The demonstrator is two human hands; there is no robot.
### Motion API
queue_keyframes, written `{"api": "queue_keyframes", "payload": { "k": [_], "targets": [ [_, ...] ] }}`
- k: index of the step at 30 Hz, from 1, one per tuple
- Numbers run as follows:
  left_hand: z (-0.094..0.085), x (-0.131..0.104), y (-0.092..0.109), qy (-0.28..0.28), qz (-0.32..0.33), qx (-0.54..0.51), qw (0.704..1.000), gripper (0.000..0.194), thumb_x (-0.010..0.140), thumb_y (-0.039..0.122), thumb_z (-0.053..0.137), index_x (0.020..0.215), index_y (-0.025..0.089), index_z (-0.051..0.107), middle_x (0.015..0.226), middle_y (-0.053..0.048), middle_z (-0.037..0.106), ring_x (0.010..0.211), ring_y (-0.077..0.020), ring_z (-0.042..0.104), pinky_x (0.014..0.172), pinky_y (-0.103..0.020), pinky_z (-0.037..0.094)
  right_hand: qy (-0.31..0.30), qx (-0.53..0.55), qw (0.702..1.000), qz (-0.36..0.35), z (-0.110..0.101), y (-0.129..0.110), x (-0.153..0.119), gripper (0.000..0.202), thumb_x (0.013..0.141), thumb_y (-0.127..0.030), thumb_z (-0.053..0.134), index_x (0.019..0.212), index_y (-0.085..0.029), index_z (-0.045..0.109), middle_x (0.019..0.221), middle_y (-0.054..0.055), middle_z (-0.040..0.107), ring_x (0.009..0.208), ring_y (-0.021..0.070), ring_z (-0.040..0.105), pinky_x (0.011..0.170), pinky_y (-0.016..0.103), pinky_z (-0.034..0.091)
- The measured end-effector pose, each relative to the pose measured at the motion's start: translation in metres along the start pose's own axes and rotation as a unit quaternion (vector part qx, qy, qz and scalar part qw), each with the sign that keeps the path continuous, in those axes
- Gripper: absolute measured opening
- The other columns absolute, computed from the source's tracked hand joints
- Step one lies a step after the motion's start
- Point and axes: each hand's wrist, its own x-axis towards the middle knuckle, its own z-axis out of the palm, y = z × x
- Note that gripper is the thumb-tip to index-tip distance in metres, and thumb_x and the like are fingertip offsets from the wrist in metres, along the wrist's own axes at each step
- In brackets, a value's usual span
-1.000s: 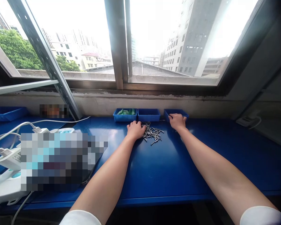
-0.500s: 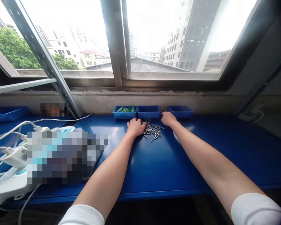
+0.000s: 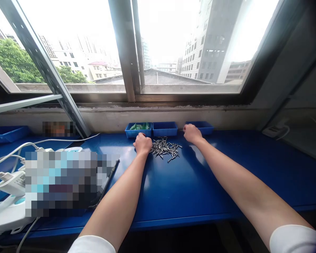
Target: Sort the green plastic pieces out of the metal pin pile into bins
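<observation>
A loose pile of thin metal fasteners (image 3: 164, 147), like screws or rivets, lies on the blue tabletop (image 3: 171, 189). My left hand (image 3: 143, 143) is at the pile's left edge, below the bin with green plastic, its fingers curled in and what they hold hidden. My right hand (image 3: 192, 133) hovers to the right of the pile, before the right blue bin (image 3: 206, 129) and covering part of it. Its fingers are closed together; anything between them is too small to make out. Behind the pile stands the middle blue bin (image 3: 164, 130).
The left blue bin (image 3: 130, 133) holds green plastic bags (image 3: 140, 126). At left are a white power strip (image 3: 5, 214) with plugs and cables, and a blurred-out object (image 3: 65, 182). A metal shelf post (image 3: 47, 73) rises at left; a window (image 3: 168, 42) backs the table.
My left hand has drawn left off the pile, its fingers now curled, and more fasteners show. The right hand stays near the right bin. The camera view has shifted slightly.
</observation>
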Motion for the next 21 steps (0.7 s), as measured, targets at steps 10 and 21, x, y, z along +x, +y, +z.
{"api": "queue_keyframes", "payload": {
  "k": [10, 21],
  "targets": [
    [0.005, 0.0, -0.002, -0.026, 0.023, 0.038, 0.999, 0.036, 0.077, 0.017, 0.035, 0.108, 0.018, 0.053, 0.116, -0.014, 0.058, 0.111, -0.0283, 0.051, 0.095, -0.044, 0.033, 0.008, -0.04, 0.994, 0.099, -0.011, 0.044, 0.021, 0.052, 0.086, -0.053, 0.042, 0.111, -0.011, 0.061, 0.112, 0.02, 0.058, 0.112, 0.0366, 0.045, 0.092, 0.052, 0.034],
    [0.01, -0.001, 0.0, -0.027, 0.055, 0.084, 0.995, 0.035, 0.079, 0.026, 0.041, 0.108, 0.014, 0.056, 0.113, -0.016, 0.059, 0.111, -0.0319, 0.051, 0.093, -0.044, 0.038, -0.111, 0.029, 0.993, 0.014, 0.02, 0.024, 0.012, 0.075, 0.07, -0.039, 0.06, 0.139, -0.023, 0.034, 0.15, 0.008, 0.022, 0.138, 0.0355, 0.007, 0.105, 0.052, 0.027]
  ]
}}
